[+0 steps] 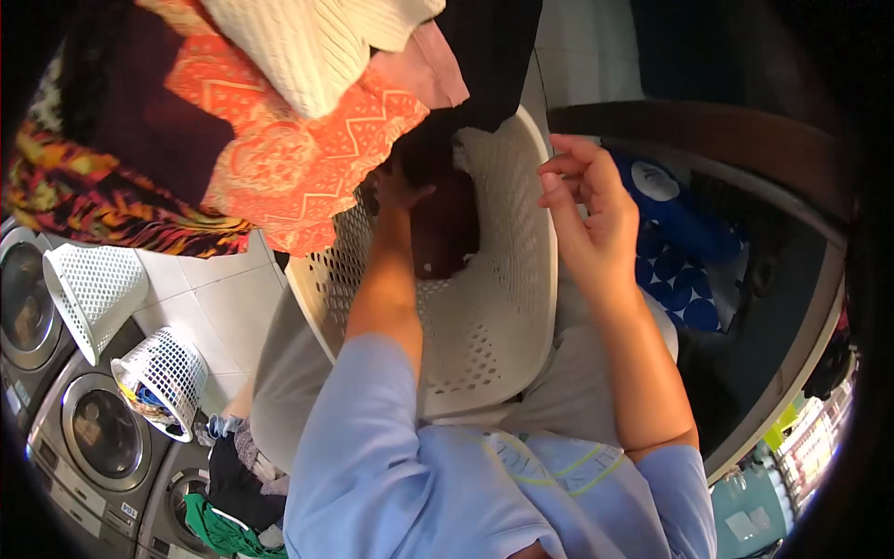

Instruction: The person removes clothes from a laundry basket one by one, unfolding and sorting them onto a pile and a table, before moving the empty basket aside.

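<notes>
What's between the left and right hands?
Head view, going from left hand to right hand: what looks like dark reddish-brown cloth, then the side of the white perforated plastic basket.

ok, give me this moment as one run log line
left hand: in white basket, by dark cloth | right hand: raised, empty | clothes: heaped at basket's edge

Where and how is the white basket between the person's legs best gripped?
Probably by the right rim of the white basket, coming from the outer side with the right hand, thumb inside. The mouth faces up, and that edge runs uncovered beside the hand, whereas clothes hide the rim's far left.
</notes>
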### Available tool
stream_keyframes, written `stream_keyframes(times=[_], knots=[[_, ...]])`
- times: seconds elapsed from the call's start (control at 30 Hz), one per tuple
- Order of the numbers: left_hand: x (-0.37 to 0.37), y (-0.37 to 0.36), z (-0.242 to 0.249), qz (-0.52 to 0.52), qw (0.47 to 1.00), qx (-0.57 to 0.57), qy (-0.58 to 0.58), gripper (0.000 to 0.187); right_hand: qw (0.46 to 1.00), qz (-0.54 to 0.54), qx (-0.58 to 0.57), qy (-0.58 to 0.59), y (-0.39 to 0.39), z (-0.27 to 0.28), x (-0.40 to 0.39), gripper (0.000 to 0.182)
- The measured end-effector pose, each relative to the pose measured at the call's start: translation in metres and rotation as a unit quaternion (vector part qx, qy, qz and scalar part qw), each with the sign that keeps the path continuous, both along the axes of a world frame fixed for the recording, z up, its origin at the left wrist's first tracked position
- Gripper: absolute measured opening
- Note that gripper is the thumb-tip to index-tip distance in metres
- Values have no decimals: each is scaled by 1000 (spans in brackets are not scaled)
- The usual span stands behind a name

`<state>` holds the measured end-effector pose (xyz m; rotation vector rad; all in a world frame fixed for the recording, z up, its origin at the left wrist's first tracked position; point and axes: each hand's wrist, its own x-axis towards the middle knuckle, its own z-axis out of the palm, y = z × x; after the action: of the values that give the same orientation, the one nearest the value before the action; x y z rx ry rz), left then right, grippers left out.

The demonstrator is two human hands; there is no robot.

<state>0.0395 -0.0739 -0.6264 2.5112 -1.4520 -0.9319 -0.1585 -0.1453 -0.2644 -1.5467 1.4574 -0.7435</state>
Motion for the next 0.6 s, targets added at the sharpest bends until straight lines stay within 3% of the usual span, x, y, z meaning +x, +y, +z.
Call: stream_keyframes(times=[0.07,0.2,0.27,0.3,0.37,0.4,0.47,0.5,0.53,0.6], knots=[[-11,-6,15,-60,988,142,-5,110,1000,10,-3,-13,1,0,4,27],[-7,10,-8,-108,986,116,-44,91,999,40,-6,-8,4,-3,8,23],[-1,15,-26,-71,990,78,94,69,999,42,10,11,5,-1,7,22],[-2,16,-35,-73,990,73,91,69,998,47,22,30,4,0,6,20],[-5,19,-33,219,942,-25,251,51,998,56,-1,40,5,-6,3,19],[-7,18,-18,218,943,-32,248,51,996,65,-23,51,5,-8,2,18],[-17,-2,103,246,836,-126,474,22,994,93,-2,59,3,-5,0,29],[-18,-13,152,229,863,-81,443,20,990,122,30,71,3,-4,-2,41],[-15,-21,204,228,864,-88,440,20,990,123,24,67,5,-6,-3,41],[-8,-25,302,23,899,-91,427,18,974,223,-32,29,17,-14,-3,74]])
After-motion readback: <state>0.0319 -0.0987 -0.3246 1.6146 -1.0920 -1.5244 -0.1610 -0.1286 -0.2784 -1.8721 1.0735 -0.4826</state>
